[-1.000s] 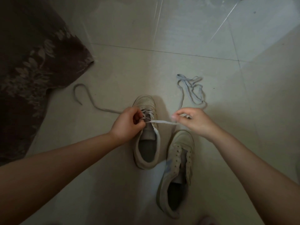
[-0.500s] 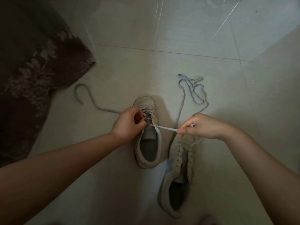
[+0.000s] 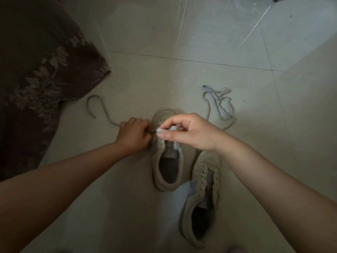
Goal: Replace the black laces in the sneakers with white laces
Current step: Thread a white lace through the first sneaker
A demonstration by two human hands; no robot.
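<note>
Two pale sneakers lie on the floor. The left sneaker is partly laced with a white lace. My left hand is curled at its left eyelets, pinching the lace there. My right hand hovers over the shoe's tongue and pinches the lace end between thumb and forefinger. The lace's left tail trails across the floor. The right sneaker has bare eyelets and lies tilted beside it. A second white lace lies in loose loops beyond my right hand.
A dark floral cloth covers the floor at the left. Pale glossy tiles stretch ahead and to the right, with grout lines crossing them.
My right hand has swung left from beside the right sneaker to above the left sneaker, carrying the lace end toward my left hand. The left hand has stayed put.
</note>
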